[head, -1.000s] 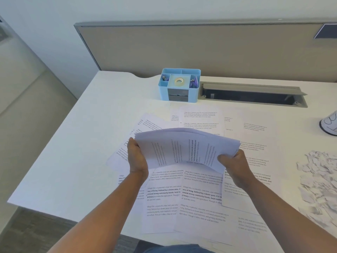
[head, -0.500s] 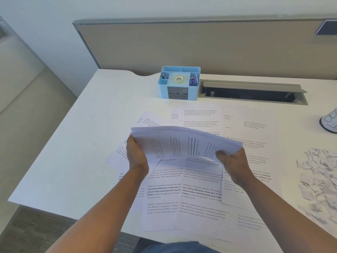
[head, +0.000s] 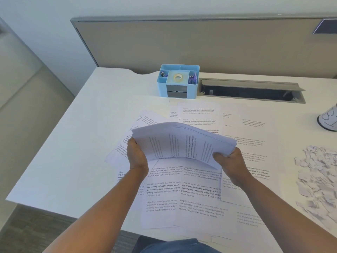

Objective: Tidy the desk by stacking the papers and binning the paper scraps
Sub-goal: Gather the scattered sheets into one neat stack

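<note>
Both hands grip it: left hand [head: 137,156] and right hand [head: 230,163] clutch opposite ends of a bowed bundle of printed white sheets [head: 182,141], raised above loose pages [head: 198,190] on the white desk [head: 73,152].

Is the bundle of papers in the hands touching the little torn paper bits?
Apart. The head view shows the bundle of papers held up between both hands, with loose sheets lying between it and the scraps at the desk's right.

White desk [head: 73,152], beige partition panel [head: 182,44] behind, pale wall [head: 45,24], grey carpet [head: 36,230], soft even light
</note>
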Demonstrator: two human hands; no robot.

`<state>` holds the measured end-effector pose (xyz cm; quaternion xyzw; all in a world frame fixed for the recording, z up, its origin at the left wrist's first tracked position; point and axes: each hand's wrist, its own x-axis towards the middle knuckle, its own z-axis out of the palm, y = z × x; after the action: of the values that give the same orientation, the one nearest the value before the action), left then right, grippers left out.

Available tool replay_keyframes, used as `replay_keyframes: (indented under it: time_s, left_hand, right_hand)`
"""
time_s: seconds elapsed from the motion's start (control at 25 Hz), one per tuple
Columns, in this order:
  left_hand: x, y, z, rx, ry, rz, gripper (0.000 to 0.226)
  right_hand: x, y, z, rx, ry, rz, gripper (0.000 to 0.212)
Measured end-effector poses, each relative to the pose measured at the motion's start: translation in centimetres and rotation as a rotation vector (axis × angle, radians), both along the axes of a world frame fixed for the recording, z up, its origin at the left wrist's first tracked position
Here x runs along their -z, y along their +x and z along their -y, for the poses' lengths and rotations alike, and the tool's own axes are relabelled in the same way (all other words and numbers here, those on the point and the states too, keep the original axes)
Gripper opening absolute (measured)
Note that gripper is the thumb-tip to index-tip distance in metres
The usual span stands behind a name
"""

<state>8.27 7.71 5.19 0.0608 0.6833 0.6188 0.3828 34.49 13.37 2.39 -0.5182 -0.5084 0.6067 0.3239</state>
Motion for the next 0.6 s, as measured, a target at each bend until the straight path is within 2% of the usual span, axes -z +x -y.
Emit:
replay_keyframes:
  time_s: [0.12,0.6]
  left_hand:
    - [0.3,0.2,0.3,-0.023,-0.025,0.06,0.03]
    - [1.4,-0.8,0.1,-0.002,-0.045,0.018,0.027]
  right_hand:
    - [-0.2,-0.3,0.7,-0.031,-0.032,0.013,0.038]
    - [0.7,-0.8,0.7,0.004,-0.033,0.043,0.037]
